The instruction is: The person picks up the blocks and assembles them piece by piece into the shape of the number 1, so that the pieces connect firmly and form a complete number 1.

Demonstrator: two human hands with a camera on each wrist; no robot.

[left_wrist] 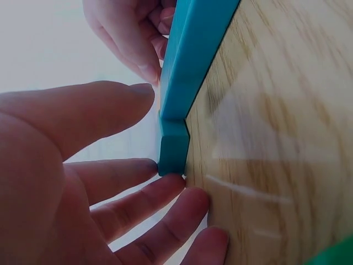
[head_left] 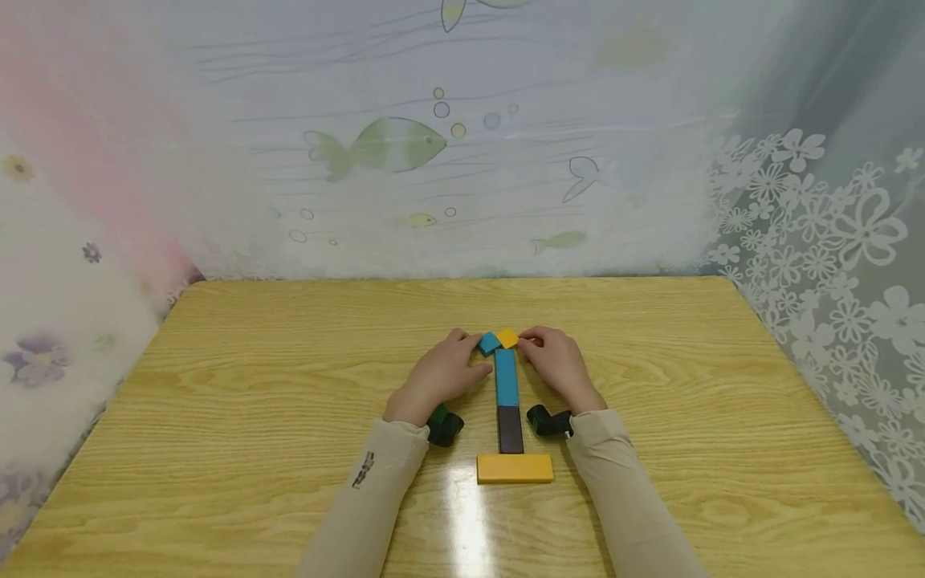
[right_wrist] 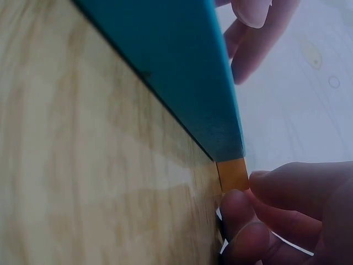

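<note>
Well inside table [head_left: 253,385] edges: left hand [head_left: 446,371], spread, touches blue square [head_left: 489,343]; right hand [head_left: 562,360] seemingly pinches yellow square [head_left: 508,338].

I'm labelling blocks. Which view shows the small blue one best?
The head view: the small blue block shows its top and turned angle. Left wrist shows its side close up; right wrist doesn't show it.

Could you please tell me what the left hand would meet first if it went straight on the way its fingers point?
The small blue block; the left hand seems to be touching it at the fingertips. Just beyond lies the small yellow block.
</note>
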